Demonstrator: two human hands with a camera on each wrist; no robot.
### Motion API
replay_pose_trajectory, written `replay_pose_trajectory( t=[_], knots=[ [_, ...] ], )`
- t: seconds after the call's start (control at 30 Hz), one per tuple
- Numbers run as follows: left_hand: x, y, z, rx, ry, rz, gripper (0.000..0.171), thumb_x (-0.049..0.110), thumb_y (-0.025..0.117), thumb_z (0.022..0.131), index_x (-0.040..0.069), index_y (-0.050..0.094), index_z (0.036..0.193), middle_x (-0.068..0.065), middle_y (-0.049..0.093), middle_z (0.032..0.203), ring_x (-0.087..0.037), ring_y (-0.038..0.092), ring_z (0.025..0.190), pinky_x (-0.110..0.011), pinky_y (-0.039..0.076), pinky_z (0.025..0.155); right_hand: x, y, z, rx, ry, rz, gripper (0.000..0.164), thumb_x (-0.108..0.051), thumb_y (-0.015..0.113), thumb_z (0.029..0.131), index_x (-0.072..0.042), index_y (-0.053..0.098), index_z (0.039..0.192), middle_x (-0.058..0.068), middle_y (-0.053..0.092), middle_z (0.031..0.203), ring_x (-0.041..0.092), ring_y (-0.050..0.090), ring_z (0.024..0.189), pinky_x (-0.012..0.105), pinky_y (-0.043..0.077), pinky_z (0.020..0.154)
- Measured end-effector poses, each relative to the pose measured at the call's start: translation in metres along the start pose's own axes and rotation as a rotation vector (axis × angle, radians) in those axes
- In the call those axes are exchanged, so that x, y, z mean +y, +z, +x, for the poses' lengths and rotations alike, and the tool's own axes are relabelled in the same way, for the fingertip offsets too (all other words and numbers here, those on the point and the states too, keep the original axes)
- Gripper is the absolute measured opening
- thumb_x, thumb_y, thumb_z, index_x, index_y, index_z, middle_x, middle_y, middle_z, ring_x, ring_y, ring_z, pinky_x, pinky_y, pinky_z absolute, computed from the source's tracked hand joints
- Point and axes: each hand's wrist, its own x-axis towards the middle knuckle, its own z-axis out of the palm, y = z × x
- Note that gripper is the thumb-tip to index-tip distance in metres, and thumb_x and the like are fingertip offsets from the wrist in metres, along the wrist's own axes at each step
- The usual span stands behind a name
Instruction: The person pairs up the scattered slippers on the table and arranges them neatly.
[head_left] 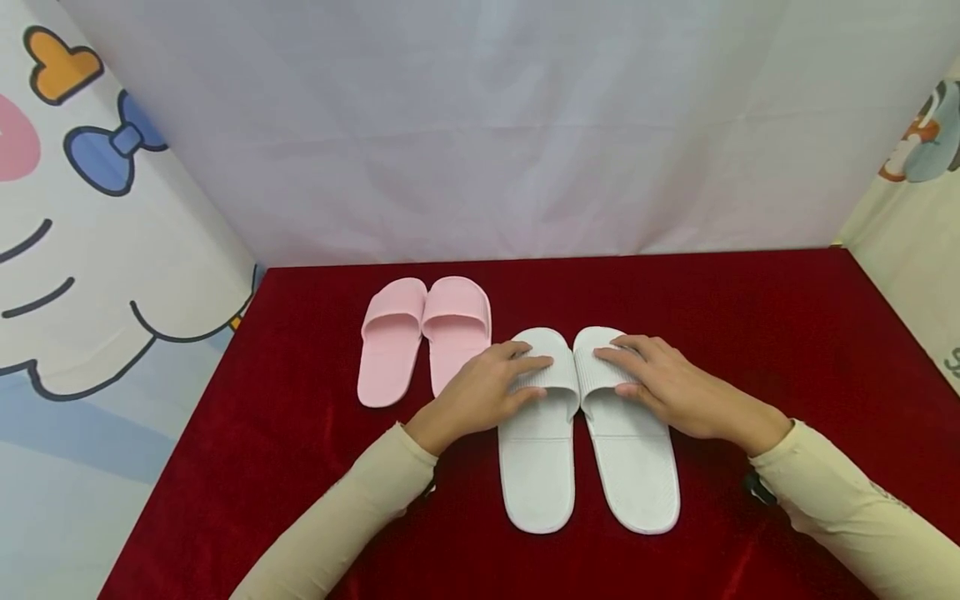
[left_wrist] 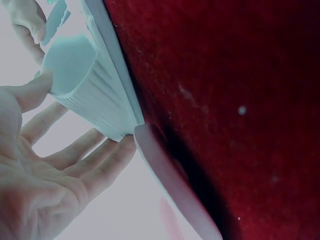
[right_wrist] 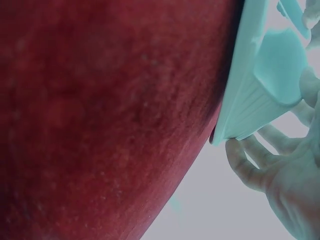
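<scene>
Two white slide slippers lie side by side, straps away from me, inner edges meeting at the straps. On the left slipper [head_left: 537, 475] my left hand [head_left: 480, 392] rests across the ribbed strap, fingers spread and mostly straight. In the left wrist view, its thumb [left_wrist: 37, 90] is at the rim of the strap opening. Over the right slipper [head_left: 633, 475] lies my right hand [head_left: 682, 392], fingers loosely extended on the strap. The right wrist view has its fingertips [right_wrist: 235, 147] right at the slipper's toe end. Neither hand curls round a slipper.
A pair of pink slippers, the left one [head_left: 388, 367] and the right one [head_left: 456, 333], lies behind and left of the white pair, partly covered by my left hand. Dark red cloth [head_left: 247, 467] covers the table. A white curtain [head_left: 525, 133] hangs behind it.
</scene>
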Motion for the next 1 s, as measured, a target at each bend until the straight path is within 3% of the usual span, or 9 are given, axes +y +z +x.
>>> replay_pose_trajectory(
  t=[0.7,1.0],
  knots=[
    [-0.015,-0.017,0.033,-0.045,0.022,-0.055,0.044,0.034,0.071,0.092,0.017,0.065,0.133,-0.016,0.062,0.133,-0.029,0.060,0.124,-0.042,0.049,0.105,0.018,-0.012,0.017,0.054,-0.039,0.011,0.047,-0.012,0.060,0.099,-0.008,0.047,0.144,0.023,0.050,0.136,0.039,0.048,0.124,0.055,0.042,0.100],
    [-0.023,-0.023,0.047,-0.060,-0.006,-0.050,0.043,0.033,0.071,0.092,0.019,0.065,0.133,-0.012,0.061,0.132,-0.025,0.060,0.123,-0.041,0.050,0.103,0.026,-0.020,0.033,0.015,-0.006,0.010,0.046,-0.016,0.057,0.101,-0.010,0.047,0.146,0.023,0.048,0.139,0.041,0.047,0.126,0.057,0.041,0.102]
  ],
)
